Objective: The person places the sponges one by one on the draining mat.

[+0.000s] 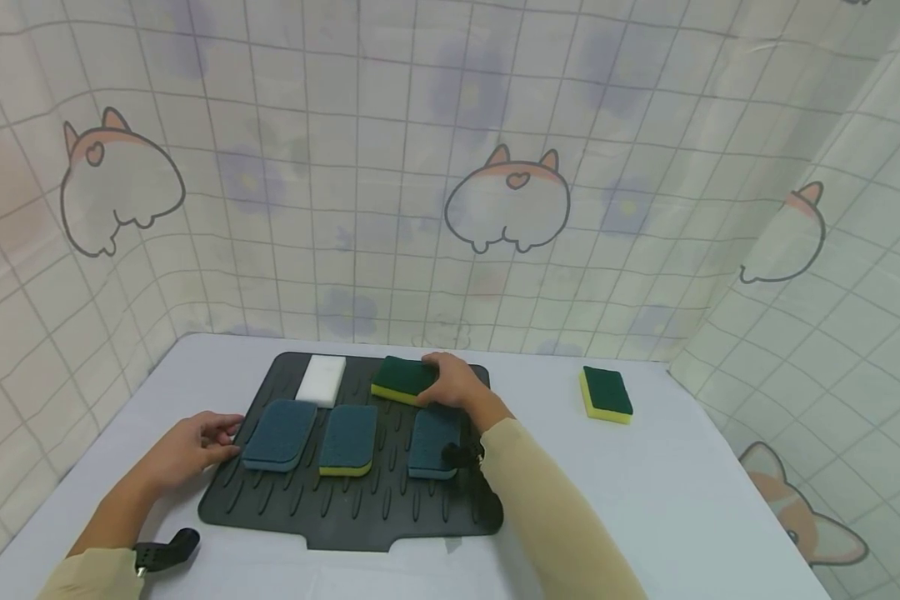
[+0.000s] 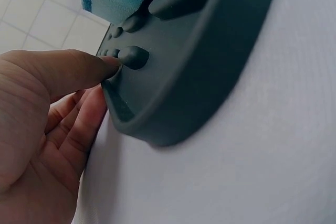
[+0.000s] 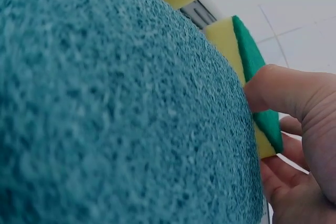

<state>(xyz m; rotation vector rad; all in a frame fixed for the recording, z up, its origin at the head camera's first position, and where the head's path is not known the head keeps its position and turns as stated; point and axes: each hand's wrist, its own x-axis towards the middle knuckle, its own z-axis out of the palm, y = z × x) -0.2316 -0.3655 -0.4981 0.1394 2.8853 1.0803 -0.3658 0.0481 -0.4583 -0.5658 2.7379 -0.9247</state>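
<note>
A dark ridged rubber mat lies on the white table with sponges on it. My left hand pinches its left edge, the thumb over the rim and the other fingers against the outer side. At the mat's back right, my right hand grips one end of a green-and-yellow sponge between thumb and fingers. In the right wrist view, that sponge tilts beside a large blue scouring surface. Three blue-topped sponges, left, middle and right, lie across the mat's middle.
A white sponge block sits at the mat's back left. Another green-and-yellow sponge lies on the table to the right of the mat. Patterned curtain encloses the table's back and sides.
</note>
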